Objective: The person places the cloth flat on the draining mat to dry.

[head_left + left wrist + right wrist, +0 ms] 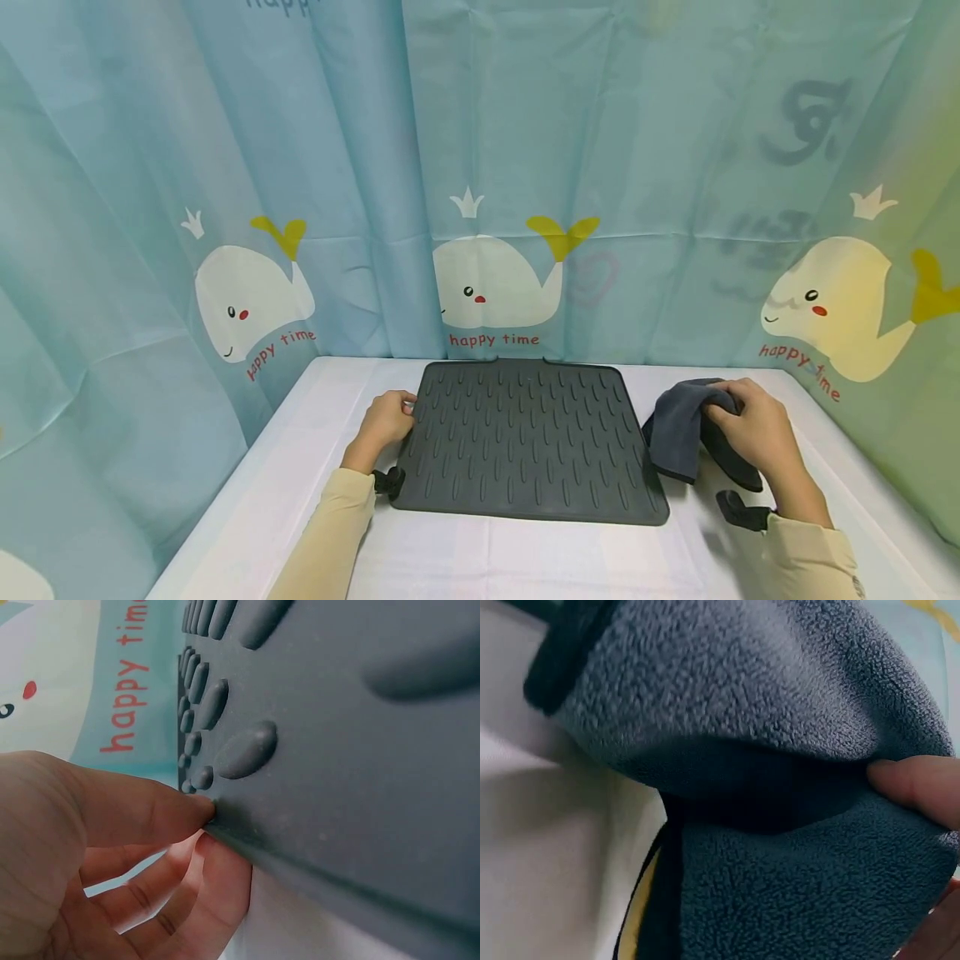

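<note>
A dark grey rubber mat [525, 442] with raised oval ridges lies on the white table. My left hand [387, 419] pinches its left edge; in the left wrist view the thumb [165, 806] is on the ridged face and the other fingers are at the underside of the rim. To the right of the mat, my right hand [757, 425] grips a folded dark grey cloth [678, 429], which hangs down on both sides of the grip. The right wrist view shows the cloth's fuzzy pile [780, 682] and dark bound edge, with the thumb pressed into a fold.
Behind the table hangs a blue-green curtain [510, 150] printed with white whales. The white tabletop [450, 554] extends in front of and beside the mat. A black strap piece [742, 510] sits at the right wrist, another [388, 482] at the left.
</note>
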The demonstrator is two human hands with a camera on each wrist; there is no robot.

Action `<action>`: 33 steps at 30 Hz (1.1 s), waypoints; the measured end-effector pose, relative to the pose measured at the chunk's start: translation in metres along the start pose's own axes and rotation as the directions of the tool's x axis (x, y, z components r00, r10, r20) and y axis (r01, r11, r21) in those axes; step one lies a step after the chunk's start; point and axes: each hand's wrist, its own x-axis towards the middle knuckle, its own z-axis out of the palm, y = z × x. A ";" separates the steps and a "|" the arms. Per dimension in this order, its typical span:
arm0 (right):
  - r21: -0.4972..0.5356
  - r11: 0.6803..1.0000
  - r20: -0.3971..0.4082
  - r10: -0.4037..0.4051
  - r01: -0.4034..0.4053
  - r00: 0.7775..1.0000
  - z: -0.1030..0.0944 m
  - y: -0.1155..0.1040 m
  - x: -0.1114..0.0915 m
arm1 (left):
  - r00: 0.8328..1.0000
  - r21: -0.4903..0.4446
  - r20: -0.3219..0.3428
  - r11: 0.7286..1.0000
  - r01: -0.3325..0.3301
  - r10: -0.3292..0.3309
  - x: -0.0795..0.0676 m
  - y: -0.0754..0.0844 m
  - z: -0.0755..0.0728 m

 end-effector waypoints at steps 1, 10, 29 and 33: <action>0.005 1.000 -0.008 -0.005 0.005 1.000 0.000 -0.002 0.000 | 1.000 0.000 0.000 1.000 0.001 -0.001 0.000 0.000 0.000; 0.051 0.999 -0.105 -0.012 0.018 0.994 -0.009 -0.020 0.001 | 1.000 0.007 -0.003 1.000 -0.005 0.005 -0.001 0.000 -0.001; 0.230 0.973 -0.063 -0.016 0.030 0.998 -0.013 -0.067 -0.002 | 0.998 -0.049 0.019 0.997 -0.055 0.056 0.002 -0.007 -0.003; 0.269 0.962 -0.042 -0.034 0.044 0.999 -0.009 -0.074 -0.003 | 0.997 -0.062 0.038 0.996 -0.064 0.067 0.001 -0.007 -0.005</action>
